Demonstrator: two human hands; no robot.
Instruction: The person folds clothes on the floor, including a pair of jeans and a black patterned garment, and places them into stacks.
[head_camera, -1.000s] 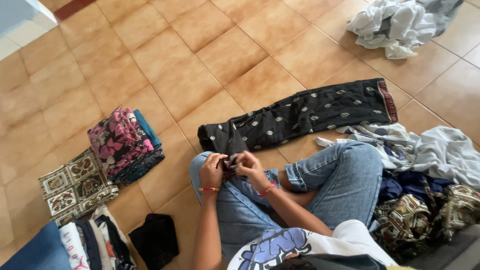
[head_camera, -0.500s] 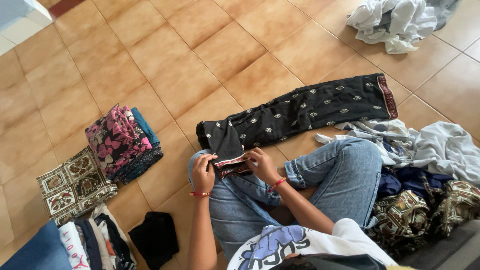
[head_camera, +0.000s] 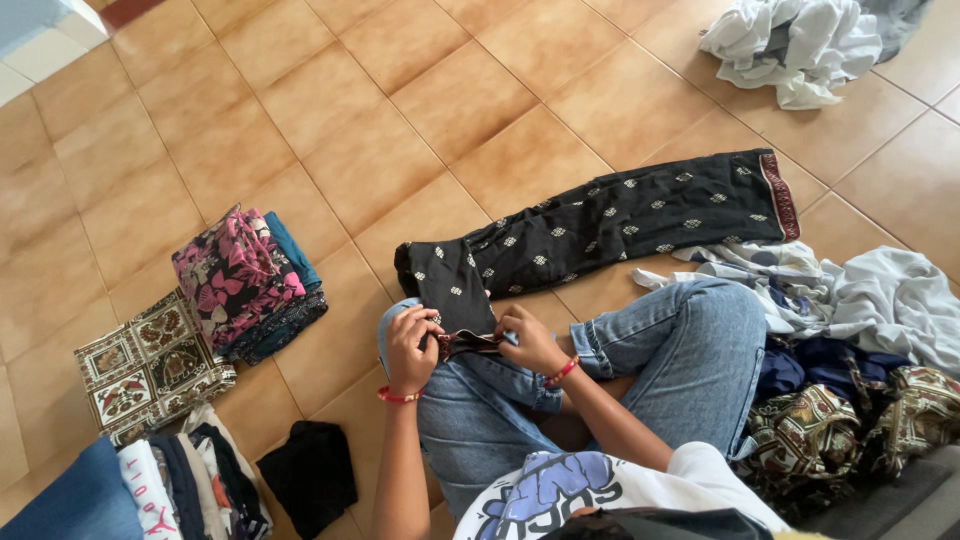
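I sit cross-legged on a tiled floor in blue jeans (head_camera: 690, 350). A long black garment (head_camera: 610, 222) with small white motifs and a dark red border lies stretched out in front of my knees. Its near end is folded back over my left knee. My left hand (head_camera: 410, 348) and my right hand (head_camera: 528, 338) both pinch the red-trimmed edge of that near end, close together, each with a red bracelet at the wrist.
Folded clothes are stacked at the left: a pink floral piece (head_camera: 235, 275), a cream patterned piece (head_camera: 150, 368), several more at the bottom left, and a black bundle (head_camera: 312, 475). Unfolded laundry lies heaped at the right (head_camera: 870, 320) and a white pile (head_camera: 795, 45) at the top right.
My hands have kept working the garment's near end on my knee, turning its red-trimmed edge up and drawing it flatter. The rest of the garment has stayed stretched on the floor.
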